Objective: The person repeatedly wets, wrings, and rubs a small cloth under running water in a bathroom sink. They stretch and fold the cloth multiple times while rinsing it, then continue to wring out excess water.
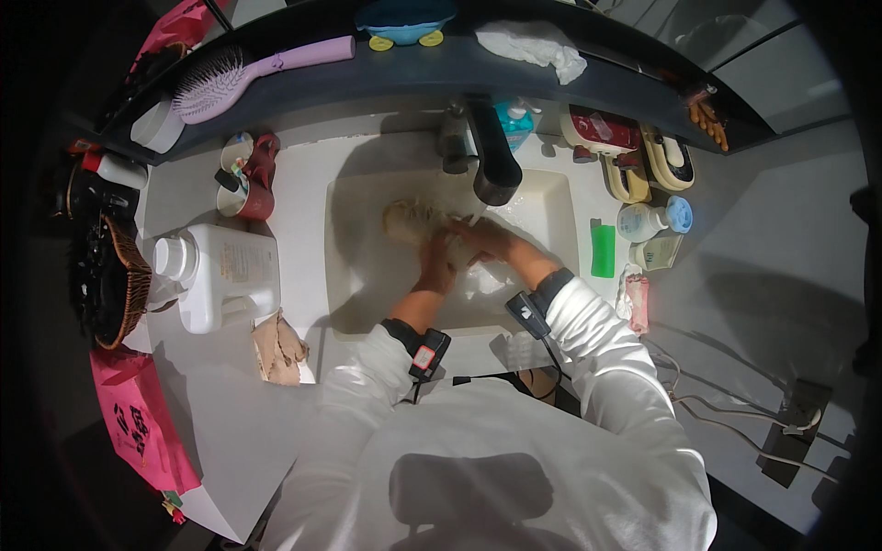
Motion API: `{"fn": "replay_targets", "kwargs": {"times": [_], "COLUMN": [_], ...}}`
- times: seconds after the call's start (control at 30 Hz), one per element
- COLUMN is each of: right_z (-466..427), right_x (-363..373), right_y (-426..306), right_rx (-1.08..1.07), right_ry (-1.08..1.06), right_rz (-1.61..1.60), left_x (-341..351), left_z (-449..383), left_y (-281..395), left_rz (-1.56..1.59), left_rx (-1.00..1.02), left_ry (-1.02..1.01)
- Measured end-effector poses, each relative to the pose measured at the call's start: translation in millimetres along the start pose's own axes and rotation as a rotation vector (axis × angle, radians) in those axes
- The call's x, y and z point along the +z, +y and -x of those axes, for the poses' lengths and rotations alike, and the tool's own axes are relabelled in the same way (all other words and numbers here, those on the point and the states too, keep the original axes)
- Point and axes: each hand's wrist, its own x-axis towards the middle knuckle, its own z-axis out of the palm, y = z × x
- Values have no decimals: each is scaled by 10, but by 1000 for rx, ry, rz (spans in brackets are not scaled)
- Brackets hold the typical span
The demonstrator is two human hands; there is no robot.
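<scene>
Both my hands are inside the white washbasin (561, 206), below the black faucet (496, 169), from which a thin stream runs. My left hand (437, 258) and my right hand (486, 237) meet around a pale, wet object (457, 249), its kind unclear. The fingers cover much of it. To the left of them, a pale yellowish object (406, 219) with a rounded end lies in cloudy water; whether it is the same thing, I cannot tell.
Left of the basin stand a large white jug (231, 279), red cups (258, 200) and torn cardboard (279, 348). A green block (603, 250), a pump bottle (637, 222) and a pink tube (639, 303) lie to the right. A shelf (413, 76) with a hairbrush (227, 82) overhangs the back.
</scene>
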Motion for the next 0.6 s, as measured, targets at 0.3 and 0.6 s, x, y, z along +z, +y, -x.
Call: {"fn": "replay_targets", "kwargs": {"times": [0.3,0.6], "right_z": [86,704], "right_x": [228,841], "right_y": [-68,-160], "right_rx": [-763,-484], "right_ry": [443,340], "right_rz": [-30,152], "left_x": [222,-41], "left_z": [74,160], "left_y": [374,360], "left_rz": [262,-46], "left_rx": [-336,-68], "left_ry": [-508,-334]}}
